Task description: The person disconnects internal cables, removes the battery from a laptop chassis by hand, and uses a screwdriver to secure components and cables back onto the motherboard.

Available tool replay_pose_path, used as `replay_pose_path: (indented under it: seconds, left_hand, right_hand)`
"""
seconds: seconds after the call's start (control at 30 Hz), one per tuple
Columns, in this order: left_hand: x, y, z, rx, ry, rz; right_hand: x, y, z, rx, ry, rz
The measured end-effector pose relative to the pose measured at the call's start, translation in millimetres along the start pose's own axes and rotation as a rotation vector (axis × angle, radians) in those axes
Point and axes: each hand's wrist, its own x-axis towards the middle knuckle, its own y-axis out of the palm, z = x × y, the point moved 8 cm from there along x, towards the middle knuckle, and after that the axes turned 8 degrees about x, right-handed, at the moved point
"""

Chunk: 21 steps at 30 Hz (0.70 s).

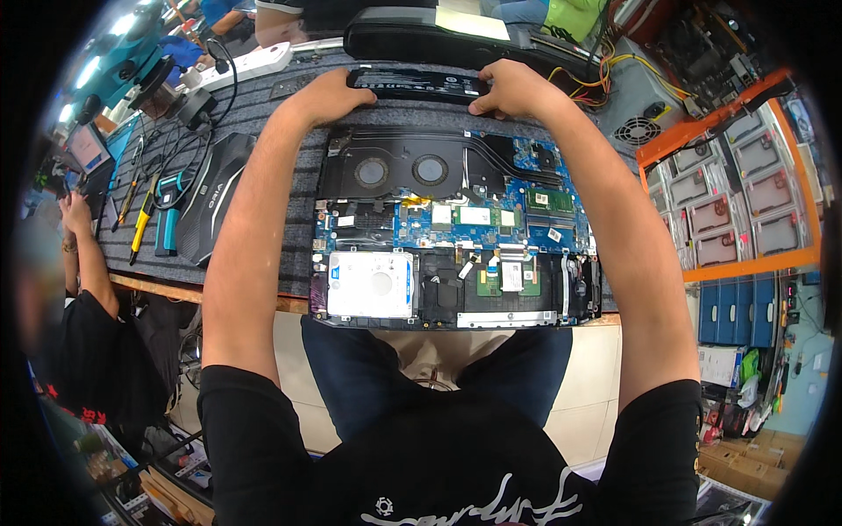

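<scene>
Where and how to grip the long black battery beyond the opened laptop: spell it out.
Grip the long black battery by its short ends, coming from left and right, where the left hand and right hand are. It is long and slim, printed face up, so holding both ends should keep it level.

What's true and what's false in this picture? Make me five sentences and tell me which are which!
1. The left hand and right hand hold opposite ends of a long black pack. True.
2. The opened laptop lies between the person's forearms. True.
3. No fans can be seen. False: two round fans show.
4. Nothing yellow lies to the person's left. False: a yellow tool does.
5. Everything orange is on the left. False: an orange frame is on the right.
</scene>
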Motion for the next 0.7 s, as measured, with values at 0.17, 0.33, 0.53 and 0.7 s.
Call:
replay_pose_path:
  seconds: [0.17, 0.33, 0.53, 0.7]
  left_hand:
    - [-58.6, -30.2, -35.3, 0.276, 0.04, -0.274]
    - [-206.3, -30.4, -50.3, -0.121, 0.004, -0.461]
    - [-291.7, 10.9, 0.4, -0.463, -0.008, -0.643]
    - [-286.5, 19.9, 14.4, -0.694, 0.095, -0.544]
  right_hand:
    - [-83.1, -32.8, 33.1, -0.04, -0.261, -0.366]
    - [-241.7, -28.7, -24.0, 0.317, -0.195, -0.621]
    - [-337.8, 28.5, -64.8, 0.228, -0.282, -0.879]
    - [-329.1, 35.9, -136.6, 0.421, -0.175, -0.967]
